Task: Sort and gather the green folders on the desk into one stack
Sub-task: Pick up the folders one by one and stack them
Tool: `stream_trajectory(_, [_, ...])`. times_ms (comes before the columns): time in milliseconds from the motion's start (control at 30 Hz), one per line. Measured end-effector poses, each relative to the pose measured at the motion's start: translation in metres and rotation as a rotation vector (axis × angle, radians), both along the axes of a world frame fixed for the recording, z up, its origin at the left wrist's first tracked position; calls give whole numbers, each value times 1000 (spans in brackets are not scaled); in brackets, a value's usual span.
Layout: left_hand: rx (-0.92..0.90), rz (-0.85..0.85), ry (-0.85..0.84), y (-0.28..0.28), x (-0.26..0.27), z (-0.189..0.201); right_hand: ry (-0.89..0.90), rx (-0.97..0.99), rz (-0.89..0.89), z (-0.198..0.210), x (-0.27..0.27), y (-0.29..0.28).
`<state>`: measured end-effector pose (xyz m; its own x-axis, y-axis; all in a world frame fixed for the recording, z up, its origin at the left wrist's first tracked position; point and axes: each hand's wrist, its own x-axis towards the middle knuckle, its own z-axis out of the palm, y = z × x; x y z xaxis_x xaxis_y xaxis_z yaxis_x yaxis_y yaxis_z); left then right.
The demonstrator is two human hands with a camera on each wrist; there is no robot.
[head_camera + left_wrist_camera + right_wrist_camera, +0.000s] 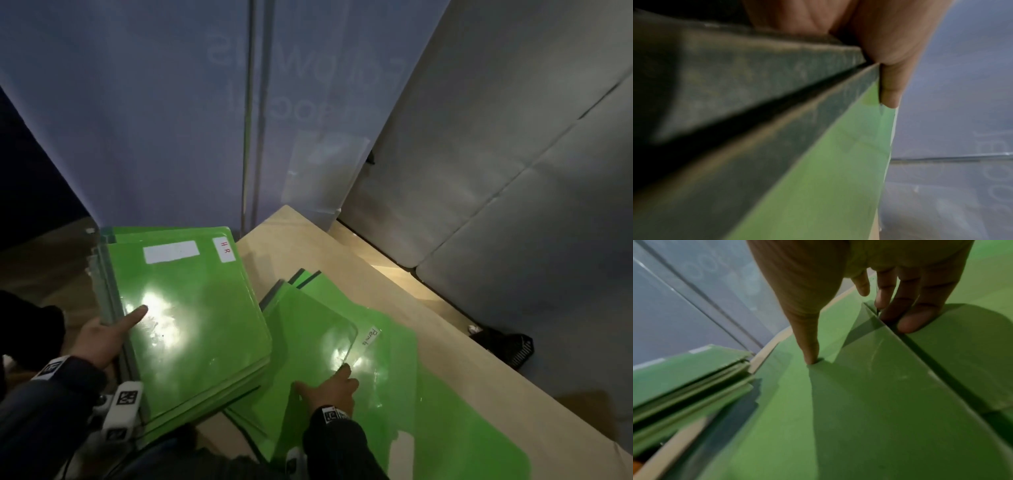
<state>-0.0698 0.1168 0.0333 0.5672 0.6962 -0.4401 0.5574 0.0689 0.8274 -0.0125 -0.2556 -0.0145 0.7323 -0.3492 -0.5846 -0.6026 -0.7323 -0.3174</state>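
Note:
My left hand (109,330) grips a thick stack of green folders (195,308) by its left edge, thumb lying on the top cover. The top folder carries a blank white label and one marked "HR". In the left wrist view my thumb (890,81) presses the top cover above the stack's dark edge (756,100). Several loose green folders (455,428) lie fanned on the desk to the right. My right hand (329,383) holds the uppermost loose folder (308,329). Its thumb (810,352) presses on the cover and its fingers (910,321) curl at the cover's right edge.
The light wooden desk (342,246) runs diagonally from the back to the right. A blue banner wall (154,120) and a grey padded panel (513,154) close the back. A clear plastic sleeve (322,171) leans there. A black object (503,346) lies beyond the desk's right edge.

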Motion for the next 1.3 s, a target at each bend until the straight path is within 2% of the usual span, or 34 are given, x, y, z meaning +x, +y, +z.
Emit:
stream_trajectory(133, [-15, 73, 36, 23, -13, 4, 4, 80, -144, 8, 10, 4])
stream_trajectory(267, [-93, 190, 23, 65, -30, -42, -32, 269, -309, 15, 15, -8])
stream_trajectory(333, [-91, 246, 10, 62, -36, -29, -55, 375, -397, 19, 17, -22])
stream_trajectory(400, [-58, 236, 17, 63, -38, -31, -135, 500, -447, 27, 18, -45])
stream_trajectory(500, [-95, 196, 13, 77, -40, -68, -284, 588, -436, 47, 18, -75])
stream_trajectory(533, [-113, 164, -9, 77, -38, -74, -271, 645, -471, 56, 18, -82])
stream_trajectory(567, [-116, 129, -18, 62, -32, -54, -262, 659, -533, 57, 25, -95])
stream_trajectory(600, [-93, 85, -20, 40, -26, -25, -267, 757, -613, 64, 32, -103])
stream_trajectory(633, [-69, 41, -21, 18, -19, 6, -289, 815, -554, 76, 35, -103])
stream_trajectory(667, [-41, 2, 3, 3, -15, 20, -306, 850, -408, 83, 37, -98])
stream_trajectory(700, [-11, -44, 19, -6, -11, 23, -289, 874, -401, 88, 39, -87])
stream_trajectory(800, [38, -180, 58, -24, 3, 17, -163, 870, -185, 83, 39, -30])
stream_trajectory(866, [6, -262, -9, -36, 7, 19, -127, 844, -17, 81, 29, 15])
stream_trajectory(966, [-25, -263, -70, -46, 11, 14, -117, 716, 129, 73, 20, 50])
stream_trajectory(1033, [-23, -270, -40, -49, 9, 17, -83, 698, 196, 67, 20, 55])
stream_trajectory(1133, [-20, -257, -4, -50, 5, 23, -56, 623, 99, 45, 30, 35])
stream_trajectory(1233, [-21, -167, -57, -45, 0, 30, -102, 329, -59, 13, 42, 1])
stream_trajectory(1300, [-38, -80, -82, -32, -2, 22, -52, 182, -66, -2, 48, -16])
